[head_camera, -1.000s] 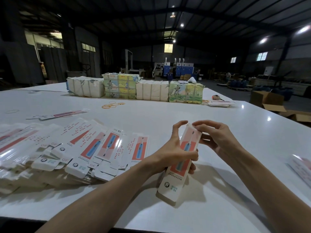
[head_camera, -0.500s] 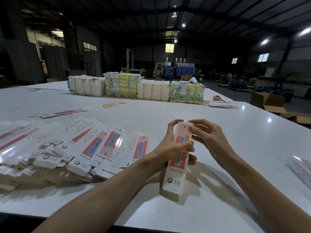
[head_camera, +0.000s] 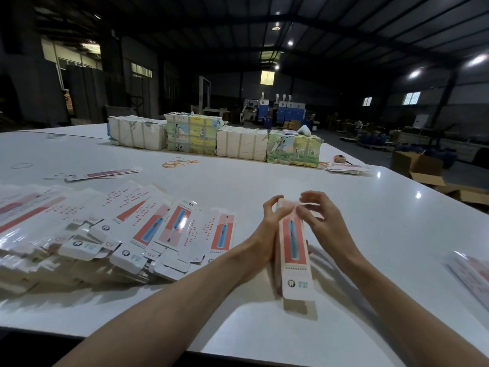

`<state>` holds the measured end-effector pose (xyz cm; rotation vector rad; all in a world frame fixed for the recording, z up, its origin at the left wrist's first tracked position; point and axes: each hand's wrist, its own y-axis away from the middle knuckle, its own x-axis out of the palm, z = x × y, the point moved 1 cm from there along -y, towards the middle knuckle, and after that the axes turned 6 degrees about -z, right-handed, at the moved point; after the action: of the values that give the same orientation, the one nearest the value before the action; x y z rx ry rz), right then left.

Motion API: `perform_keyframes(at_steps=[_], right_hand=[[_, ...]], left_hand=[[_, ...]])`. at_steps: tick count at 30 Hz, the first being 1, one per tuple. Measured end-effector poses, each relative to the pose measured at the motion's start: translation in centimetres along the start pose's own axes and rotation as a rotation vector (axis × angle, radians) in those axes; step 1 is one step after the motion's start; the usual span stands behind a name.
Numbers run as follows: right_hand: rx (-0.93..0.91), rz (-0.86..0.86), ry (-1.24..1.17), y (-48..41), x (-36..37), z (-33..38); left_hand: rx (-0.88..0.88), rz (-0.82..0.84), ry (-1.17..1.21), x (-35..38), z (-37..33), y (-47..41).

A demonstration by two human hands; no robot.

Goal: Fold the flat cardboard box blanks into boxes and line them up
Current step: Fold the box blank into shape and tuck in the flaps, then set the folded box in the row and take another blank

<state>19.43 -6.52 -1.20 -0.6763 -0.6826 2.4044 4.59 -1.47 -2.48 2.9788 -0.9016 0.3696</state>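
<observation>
A long narrow box (head_camera: 293, 250), white with a red panel and a blue toothbrush picture, stands nearly upright above the white table (head_camera: 264, 181). My left hand (head_camera: 267, 229) grips its left side near the top. My right hand (head_camera: 321, 221) has its fingers curled at the top end flap, which is blurred. To the left, a fanned row of flat blanks (head_camera: 127, 231) of the same print lies on the table.
Wrapped paper bundles (head_camera: 214, 139) line the table's far side, with loose rubber bands (head_camera: 178, 163) in front. More blanks lie at far left (head_camera: 95, 174), far right (head_camera: 344, 168) and by the right edge (head_camera: 471, 271). Open cardboard cartons (head_camera: 418, 165) stand beyond the table.
The box has turned from tilted to nearly upright and come lower and nearer. Both hands have shifted along it, the right fingers working the top flap.
</observation>
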Motion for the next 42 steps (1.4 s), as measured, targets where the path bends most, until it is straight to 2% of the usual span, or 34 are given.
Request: perform_keyframes(at_steps=[3, 8, 10, 13, 16, 22, 26, 35, 40, 42], right_hand=[[-0.113, 0.026, 0.234, 0.3, 0.1, 0.4], [-0.146, 0.323, 0.619, 1.2, 0.3, 3.0], [-0.150, 0.364, 0.730, 1.8, 0.2, 3.6], [-0.097, 0.273, 0.691, 3.0, -1.6, 3.5], [0.021, 0.188, 0.733, 4.4, -5.1, 2.5], [0.303, 0.029, 1.118, 7.2, -14.0, -0.5], [0.333, -0.012, 1.396, 9.4, -17.8, -1.9], [0.344, 0.010, 1.480, 8.9, -20.0, -0.9], [0.107, 0.033, 1.287, 4.0, -13.1, 1.2], [-0.003, 0.034, 1.208, 1.9, -9.2, 2.3]], left_hand=[[-0.022, 0.015, 0.131, 0.0, -0.3, 0.4], [-0.099, 0.029, 0.238, -0.6, -0.3, 0.1], [-0.156, 0.085, 0.212, -0.7, 0.1, -0.2], [-0.223, 0.178, 0.137, -0.3, 0.5, -0.2], [-0.174, 0.185, 0.071, -0.4, 1.0, -0.5], [-0.033, 0.322, -0.092, 0.1, 1.0, 0.3], [0.031, 0.385, -0.161, 0.3, 0.8, 1.0], [0.060, 0.411, -0.205, 0.4, 0.8, 1.0], [0.085, 0.415, -0.223, 0.4, 1.0, 0.9], [0.125, 0.406, -0.305, 0.4, 0.8, 1.0]])
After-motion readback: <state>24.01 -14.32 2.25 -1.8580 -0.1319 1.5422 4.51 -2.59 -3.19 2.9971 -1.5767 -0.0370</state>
